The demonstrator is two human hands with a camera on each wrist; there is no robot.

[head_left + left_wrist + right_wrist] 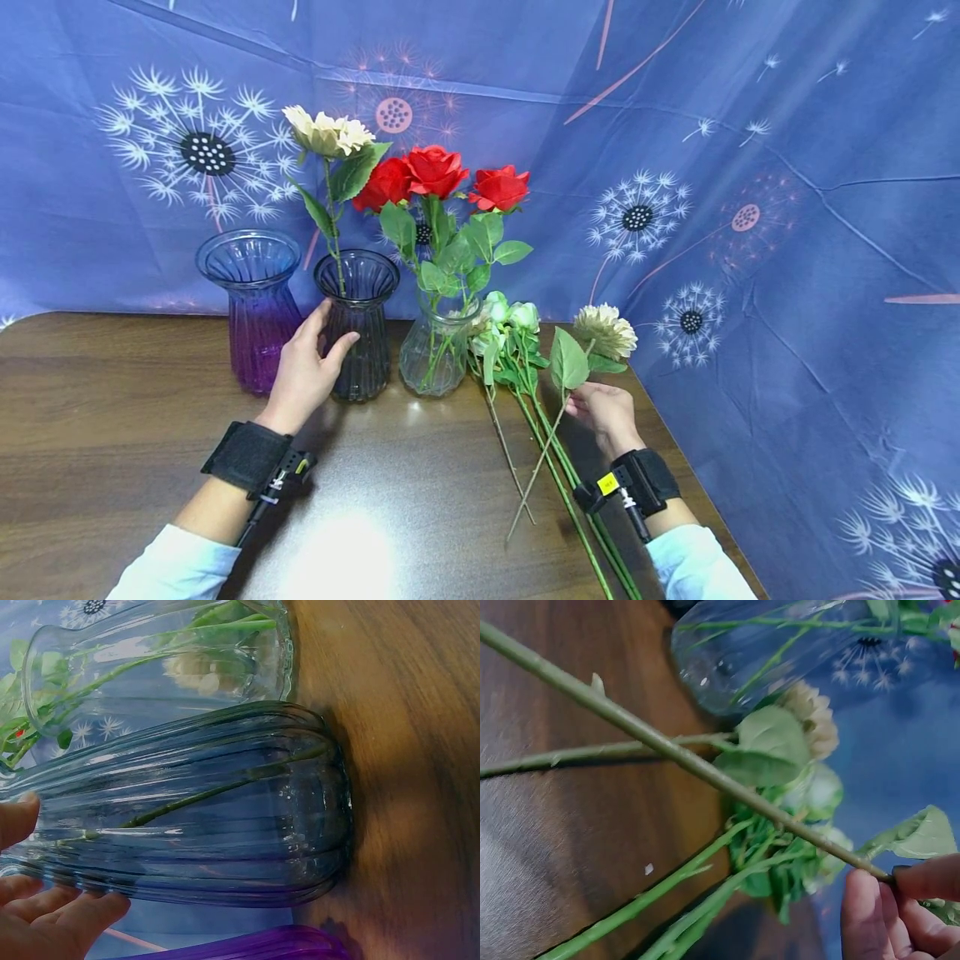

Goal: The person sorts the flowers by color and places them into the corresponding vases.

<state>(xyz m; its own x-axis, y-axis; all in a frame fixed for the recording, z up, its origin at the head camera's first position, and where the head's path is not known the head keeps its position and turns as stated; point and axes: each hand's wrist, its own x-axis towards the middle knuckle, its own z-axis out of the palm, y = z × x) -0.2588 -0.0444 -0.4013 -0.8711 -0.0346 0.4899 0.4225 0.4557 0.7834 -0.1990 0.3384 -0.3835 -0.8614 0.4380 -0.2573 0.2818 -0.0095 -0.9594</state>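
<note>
My left hand (pixel 306 371) holds the dark grey glass vase (pixel 362 358), thumb at its front and fingers round its left side. One cream flower (pixel 327 133) stands in that vase; its stem (pixel 195 797) shows through the ribbed glass in the left wrist view. At the right, my right hand (pixel 606 412) pinches the stem (pixel 705 771) of another cream flower (pixel 604 332) just below its leaves. This stem slants down over the flowers lying on the table. Those are pale green flowers (pixel 523 317) with long green stems, and one more cream flower (pixel 814 716).
A blue-to-purple glass vase (pixel 262 333) stands left of the dark one. To its right, a clear glass vase (pixel 433 358) holds red roses (pixel 435 171). A blue cloth with dandelion prints (pixel 637 218) hangs behind the wooden table (pixel 112 442).
</note>
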